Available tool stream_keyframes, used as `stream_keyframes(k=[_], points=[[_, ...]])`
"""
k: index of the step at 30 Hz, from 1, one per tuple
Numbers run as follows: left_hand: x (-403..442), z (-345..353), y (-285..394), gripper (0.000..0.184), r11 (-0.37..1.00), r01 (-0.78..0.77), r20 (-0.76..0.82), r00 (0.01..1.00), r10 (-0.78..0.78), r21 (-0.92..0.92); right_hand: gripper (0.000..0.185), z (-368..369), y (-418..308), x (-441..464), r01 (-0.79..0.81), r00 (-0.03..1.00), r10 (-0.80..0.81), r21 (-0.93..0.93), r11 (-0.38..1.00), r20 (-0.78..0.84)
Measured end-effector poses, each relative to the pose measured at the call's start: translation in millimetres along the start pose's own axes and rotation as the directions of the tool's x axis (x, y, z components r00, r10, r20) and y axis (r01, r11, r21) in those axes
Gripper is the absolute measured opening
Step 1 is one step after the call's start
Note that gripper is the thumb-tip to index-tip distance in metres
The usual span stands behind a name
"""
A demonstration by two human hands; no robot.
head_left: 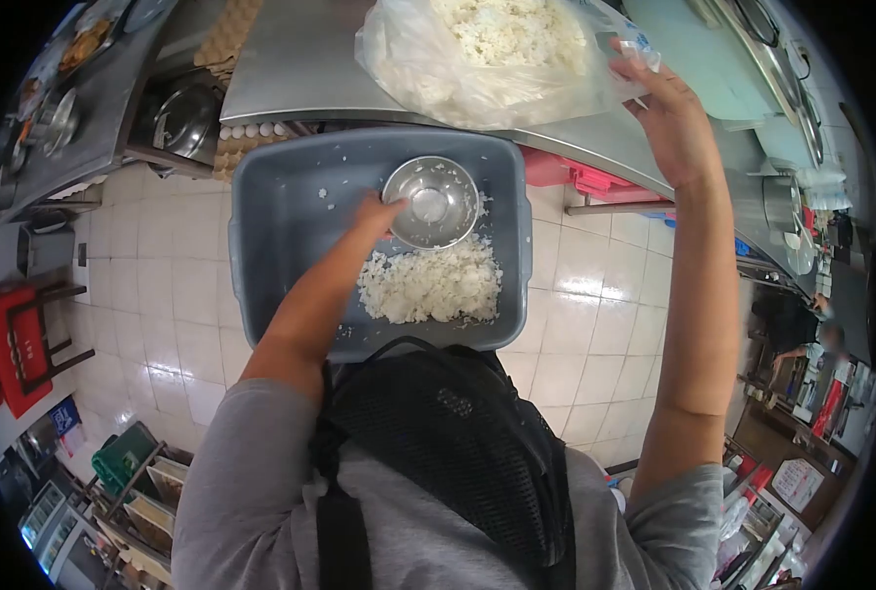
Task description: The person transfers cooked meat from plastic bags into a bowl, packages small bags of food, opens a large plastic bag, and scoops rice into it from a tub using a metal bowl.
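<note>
My left hand [377, 213] grips the rim of a round steel bowl [430, 204], its thumb over the edge. Inside the bowl only a few stuck grains show. The bowl is over a grey plastic tub [286, 211], beside a heap of cooked white rice [433, 285] in the tub. At the upper right my right hand [659, 84] pinches the edge of a clear plastic bag [458, 93] between thumb and fingers. That bag lies on the steel counter, its mouth spread, with more white rice [512, 29] inside.
The steel counter [295, 74] runs behind the tub. Egg trays [236, 147] are at its left, and a pink-red container [595, 177] sits under the counter. Red stools [10, 349] stand at the left on the tiled floor [163, 285]. Another person [792, 320] is far right.
</note>
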State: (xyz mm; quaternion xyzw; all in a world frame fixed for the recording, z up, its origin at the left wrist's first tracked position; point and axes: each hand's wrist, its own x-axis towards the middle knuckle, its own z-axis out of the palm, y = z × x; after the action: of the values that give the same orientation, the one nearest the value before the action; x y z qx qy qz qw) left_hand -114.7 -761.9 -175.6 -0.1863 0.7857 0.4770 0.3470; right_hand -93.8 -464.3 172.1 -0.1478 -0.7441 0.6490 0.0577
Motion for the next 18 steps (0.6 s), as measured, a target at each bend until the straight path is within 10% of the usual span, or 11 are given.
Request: stream_keyframes(k=[5, 7, 13, 16, 18], points=[[-14.1, 13.6, 18.1, 0.053, 0.994, -0.105, 0.148, 0.984, 0.102, 0.015, 0.054, 2.9, 14.1, -18.4, 0.167, 0.982, -0.176, -0.106, 0.98, -0.076], [-15.7, -7.1, 19.6, 0.059, 0.709, -0.511, 0.018, 0.817, 0.576, 0.487, 0.059, 1.2, 29.2, -37.4, 0.202, 0.964, -0.219, -0.122, 0.972, -0.148], [-85.5, -116.6, 61.5, 0.067, -0.023, -0.357, 0.284, 0.7, 0.655, 0.934, 0.053, -14.0, 170.0, -119.8, -0.212, 0.968, 0.189, -0.137, 0.968, -0.163], [-96.3, -133.7, 27.3, 0.067, 0.05, -0.269, 0.21, 0.843, 0.496, 0.962, 0.052, -10.8, 258.7, -181.0, -0.314, 0.945, 0.314, -0.51, 0.801, -0.088], [-121.6, -125.5, 13.3, 0.064, 0.168, -0.264, 0.2, 0.924, 0.325, 0.95, 0.054, -0.2, 265.6, -211.7, -0.488, 0.856, 0.516, -0.301, 0.82, 0.018]])
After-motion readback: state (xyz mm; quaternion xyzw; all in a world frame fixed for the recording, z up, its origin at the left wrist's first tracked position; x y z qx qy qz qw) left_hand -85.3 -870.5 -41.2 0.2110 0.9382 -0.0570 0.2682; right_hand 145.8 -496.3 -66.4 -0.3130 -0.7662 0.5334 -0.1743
